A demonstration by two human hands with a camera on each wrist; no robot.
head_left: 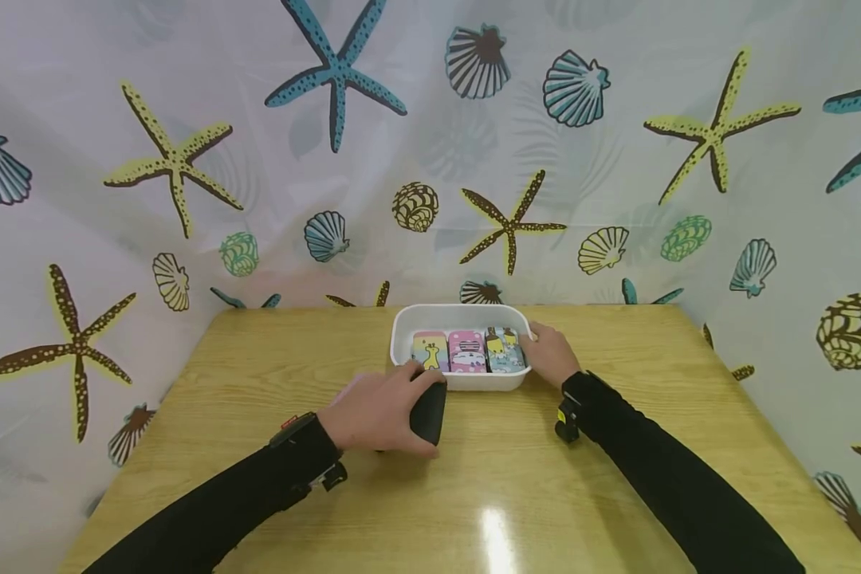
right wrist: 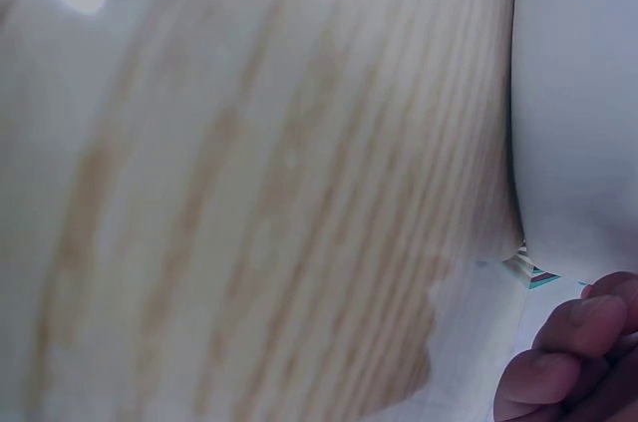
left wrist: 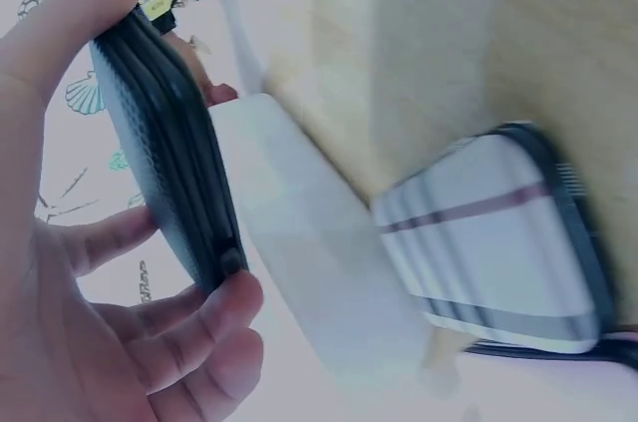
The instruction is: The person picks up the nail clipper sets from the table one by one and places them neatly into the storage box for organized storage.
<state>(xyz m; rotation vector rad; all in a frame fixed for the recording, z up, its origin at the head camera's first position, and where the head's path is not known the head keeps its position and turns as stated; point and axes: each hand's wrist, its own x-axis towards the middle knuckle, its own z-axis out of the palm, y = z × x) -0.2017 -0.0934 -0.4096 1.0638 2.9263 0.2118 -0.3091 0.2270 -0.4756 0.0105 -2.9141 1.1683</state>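
A white tray (head_left: 402, 328) stands at the table's far middle with three printed cases side by side in it: a yellow case (head_left: 430, 351), a pink case (head_left: 467, 351) and a blue case (head_left: 505, 349). My left hand (head_left: 410, 400) grips a black case (head_left: 429, 414) on its edge just in front of the tray's left corner; the left wrist view shows the black case (left wrist: 169, 158) between thumb and curled fingers (left wrist: 189, 332). My right hand (head_left: 548, 352) holds the tray's right rim, its fingers (right wrist: 573, 342) curled at the tray wall (right wrist: 578, 93).
A white plaid case with a dark edge (left wrist: 498, 232) lies on the table beside the tray wall (left wrist: 299, 232), seen only from the left wrist. The wooden table (head_left: 617, 478) is backed on three sides by a curtain printed with shells and starfish (head_left: 330, 159).
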